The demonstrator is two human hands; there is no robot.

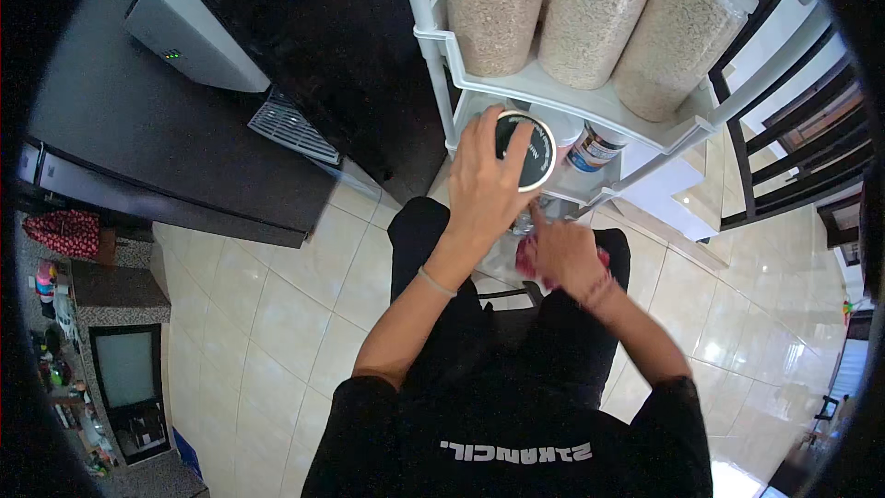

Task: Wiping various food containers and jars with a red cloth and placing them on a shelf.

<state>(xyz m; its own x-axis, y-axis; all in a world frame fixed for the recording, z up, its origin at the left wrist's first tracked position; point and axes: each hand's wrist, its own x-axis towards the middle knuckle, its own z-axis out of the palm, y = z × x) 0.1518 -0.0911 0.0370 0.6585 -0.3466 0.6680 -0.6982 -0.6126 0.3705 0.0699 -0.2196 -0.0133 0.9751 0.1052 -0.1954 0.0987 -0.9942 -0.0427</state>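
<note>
My left hand grips a round tub from its left side, fingers spread over the lid, which has a dark printed disc and a pale rim. Just below it, my right hand is blurred and holds a crumpled red cloth. One finger of that hand points up towards the tub's lower edge; I cannot tell whether it touches. Behind the tub, a printed jar and a white-lidded container stand on the lower shelf of a white rack.
Clear canisters of oat-like flakes, a left one, a middle one and a tilted right one, fill the upper shelf. A black cabinet adjoins the rack's left. Black railings stand to the right, over a tiled floor.
</note>
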